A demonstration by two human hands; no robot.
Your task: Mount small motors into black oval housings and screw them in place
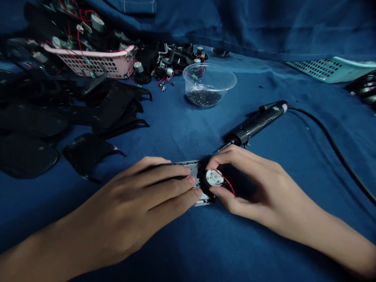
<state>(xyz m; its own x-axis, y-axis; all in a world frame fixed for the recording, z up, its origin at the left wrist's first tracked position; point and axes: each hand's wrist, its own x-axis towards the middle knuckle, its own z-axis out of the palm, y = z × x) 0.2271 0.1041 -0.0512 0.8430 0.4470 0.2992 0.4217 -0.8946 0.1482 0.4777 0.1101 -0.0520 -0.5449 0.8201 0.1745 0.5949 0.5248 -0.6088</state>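
My left hand [152, 192] lies palm down over a flat black part with a silvery metal plate [194, 171], its fingers across the top and its thumb hidden. Between thumb and index finger, my right hand [255, 184] pinches a small motor [215, 178] with a round white end and a red wire. The motor sits at the right end of the flat part; how the two join is hidden by my fingers. Just beyond my right hand lies a black electric screwdriver [258, 121], its bit pointing towards my index finger.
A clear plastic bowl [232, 84] holds small dark screws. Black plastic shells [114, 105] pile up at left. Behind them a pink basket [96, 64] overflows with wired motors. A turquoise basket [335, 68] stands far right. The screwdriver's cable [331, 141] runs along the right side.
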